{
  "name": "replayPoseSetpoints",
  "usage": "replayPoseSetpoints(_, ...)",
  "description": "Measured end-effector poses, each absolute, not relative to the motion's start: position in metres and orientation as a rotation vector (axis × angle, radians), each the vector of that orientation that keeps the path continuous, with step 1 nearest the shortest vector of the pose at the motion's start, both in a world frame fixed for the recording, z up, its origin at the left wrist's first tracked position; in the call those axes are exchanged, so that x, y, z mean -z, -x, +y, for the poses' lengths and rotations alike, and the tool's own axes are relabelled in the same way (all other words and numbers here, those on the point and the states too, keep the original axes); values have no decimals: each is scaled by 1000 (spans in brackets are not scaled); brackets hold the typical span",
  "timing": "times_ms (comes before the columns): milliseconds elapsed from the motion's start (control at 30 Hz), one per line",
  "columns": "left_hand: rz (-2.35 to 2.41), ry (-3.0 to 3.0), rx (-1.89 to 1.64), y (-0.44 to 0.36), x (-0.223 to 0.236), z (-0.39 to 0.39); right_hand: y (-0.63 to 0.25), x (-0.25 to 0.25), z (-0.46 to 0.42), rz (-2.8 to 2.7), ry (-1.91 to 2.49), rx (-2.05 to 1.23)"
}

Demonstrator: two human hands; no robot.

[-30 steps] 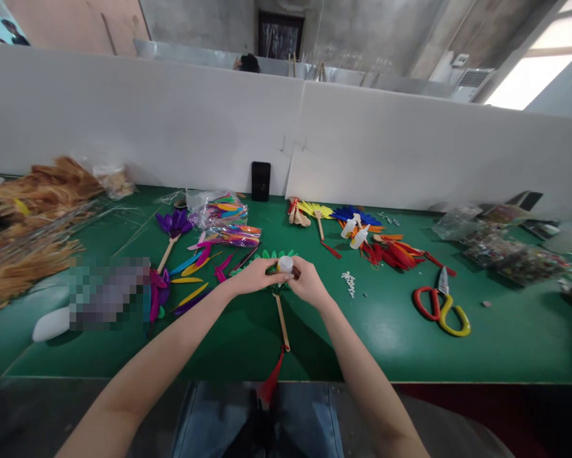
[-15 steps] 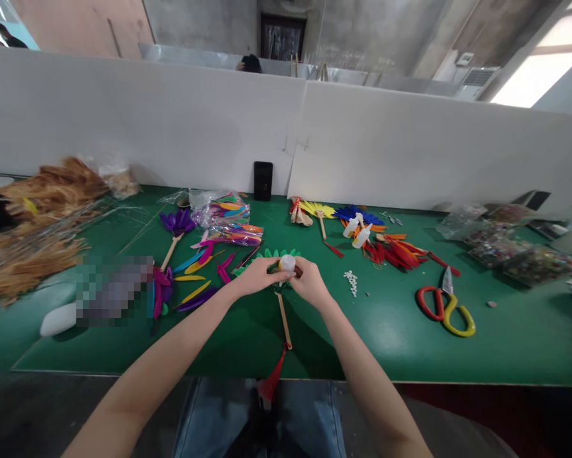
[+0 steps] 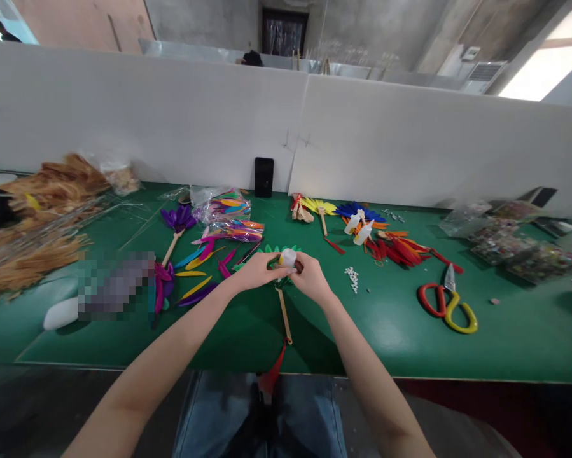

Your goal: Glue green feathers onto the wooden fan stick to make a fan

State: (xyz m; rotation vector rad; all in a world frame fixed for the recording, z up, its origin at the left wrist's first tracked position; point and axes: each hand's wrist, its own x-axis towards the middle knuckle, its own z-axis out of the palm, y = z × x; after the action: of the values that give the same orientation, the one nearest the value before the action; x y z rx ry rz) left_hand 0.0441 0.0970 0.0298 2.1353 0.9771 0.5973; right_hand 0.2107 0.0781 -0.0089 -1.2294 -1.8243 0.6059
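Observation:
Between my two hands is a small white glue bottle (image 3: 288, 257) with a touch of yellow on its side, its round end facing up. My left hand (image 3: 257, 271) grips it from the left, thumb in front. My right hand (image 3: 312, 278) has its fingers closed against the other side. Directly below lies a green feather fan (image 3: 291, 249), mostly covered by the hands. Its wooden handle (image 3: 284, 317) points toward me, and a red tassel (image 3: 272, 376) hangs over the table edge. Whatever the bottle's lower end touches is hidden.
Loose coloured feathers (image 3: 194, 273) and a purple fan (image 3: 178, 218) lie left. Scissors (image 3: 450, 302), small white pieces (image 3: 352, 278) and two white bottles (image 3: 359, 229) are right. A black phone (image 3: 264, 177) leans on the white partition (image 3: 195, 121).
The bottle's visible end has tipped slightly, and the hands stay in nearly the same place around it. The whole view has shifted a little.

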Motion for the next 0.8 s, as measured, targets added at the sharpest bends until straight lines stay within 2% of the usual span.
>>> replayPoseSetpoints(233,1087,-2055,-622,-42,-33,89,-215,5,76,-1818,1283,-580)
replayPoseSetpoints(433,1172,-1834,-868,-15,-43,65,-218,2,74,-1734,1405,-517)
replayPoseSetpoints(533,1149,-1796,-852,3,-53,42,-218,0,74,-1727,1433,-482)
replayPoseSetpoints(800,819,-1882,-10,43,-68,-27,-215,0,69,-1799,1442,-344)
